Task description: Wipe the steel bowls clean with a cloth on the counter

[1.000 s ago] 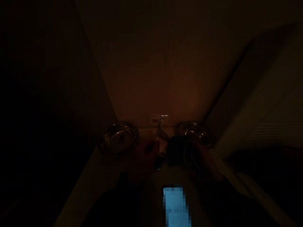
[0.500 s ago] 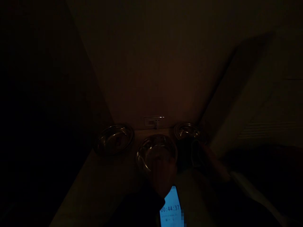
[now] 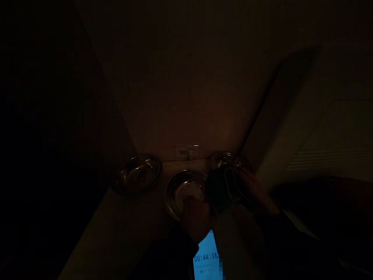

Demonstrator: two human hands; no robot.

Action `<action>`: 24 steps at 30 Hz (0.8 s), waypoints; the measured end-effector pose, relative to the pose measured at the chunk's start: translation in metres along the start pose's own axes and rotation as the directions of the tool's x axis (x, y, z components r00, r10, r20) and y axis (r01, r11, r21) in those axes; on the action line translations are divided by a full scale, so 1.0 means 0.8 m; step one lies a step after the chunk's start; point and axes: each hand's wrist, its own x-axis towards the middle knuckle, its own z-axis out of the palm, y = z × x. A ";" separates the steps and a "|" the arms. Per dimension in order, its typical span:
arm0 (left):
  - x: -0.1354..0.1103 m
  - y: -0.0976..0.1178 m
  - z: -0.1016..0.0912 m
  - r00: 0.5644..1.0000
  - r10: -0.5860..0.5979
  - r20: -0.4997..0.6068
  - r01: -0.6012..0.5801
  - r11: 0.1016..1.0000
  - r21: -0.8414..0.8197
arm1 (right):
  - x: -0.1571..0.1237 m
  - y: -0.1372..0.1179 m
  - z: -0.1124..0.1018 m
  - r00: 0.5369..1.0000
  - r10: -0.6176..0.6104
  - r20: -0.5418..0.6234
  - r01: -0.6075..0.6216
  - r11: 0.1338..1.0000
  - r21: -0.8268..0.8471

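Note:
A round stainless steel bowl (image 3: pixel 185 193) stands on the pale counter (image 3: pixel 116 229), dimly lit, with something pale inside it. My left hand (image 3: pixel 196 217) is at its front rim, fingers reaching over into the bowl. My right hand (image 3: pixel 252 190) grips a dark cloth (image 3: pixel 223 190), which presses against the bowl's right side and hides part of its rim. A phone (image 3: pixel 206 256) lies below my left hand, its lit screen showing a running timer.
Two more steel bowls stand against the wall, one at back left (image 3: pixel 136 175) and one at back right (image 3: pixel 225 160). A wall socket plate (image 3: pixel 186 151) with a plug sits above the counter. Walls rise at both sides, and the room is very dark.
The dark cloth has moved left in my right hand and now meets the middle bowl. My left hand has sunk lower over the bowl's front rim, and the view has drifted slightly.

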 end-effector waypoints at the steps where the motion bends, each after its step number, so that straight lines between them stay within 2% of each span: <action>1: 0.000 0.002 0.001 1.000 -0.001 0.011 0.001 1.000 0.008 | 0.002 0.001 0.002 1.000 -0.008 0.002 0.008 1.000 -0.010; 3: 0.001 0.005 0.003 1.000 -0.016 0.006 0.016 1.000 0.008 | 0.006 0.003 0.006 1.000 -0.027 0.012 0.027 0.999 -0.021; 7: -0.002 0.002 0.001 0.995 -0.050 -0.084 0.044 0.997 -0.071 | 0.016 0.001 0.014 0.996 -0.068 0.049 0.068 0.998 0.008; 10: -0.013 -0.015 -0.022 0.992 -0.104 -0.077 0.093 0.986 -0.137 | 0.023 -0.009 0.021 0.994 -0.073 0.076 0.069 0.996 0.052; 14: -0.030 -0.038 -0.066 0.976 -0.215 0.023 0.215 0.957 -0.196 | 0.028 -0.027 0.041 0.994 -0.020 0.110 0.008 0.994 0.105; 15: -0.031 -0.042 -0.073 0.973 -0.229 -0.007 0.220 0.944 -0.245 | 0.029 -0.032 0.049 0.992 0.001 0.124 -0.015 0.993 0.118; 18: -0.022 -0.048 -0.079 0.959 -0.162 -0.232 0.089 0.950 -0.298 | 0.028 -0.047 0.074 0.978 0.036 0.207 -0.073 0.982 0.174; 21: -0.002 -0.054 -0.075 0.947 -0.077 -0.311 -0.015 0.959 -0.284 | 0.026 -0.060 0.092 0.949 0.021 0.315 -0.101 0.966 0.240; 24: 0.017 -0.066 -0.080 0.910 -0.205 -0.361 0.062 0.927 -0.369 | 0.024 -0.067 0.100 0.909 -0.050 0.414 -0.100 0.938 0.333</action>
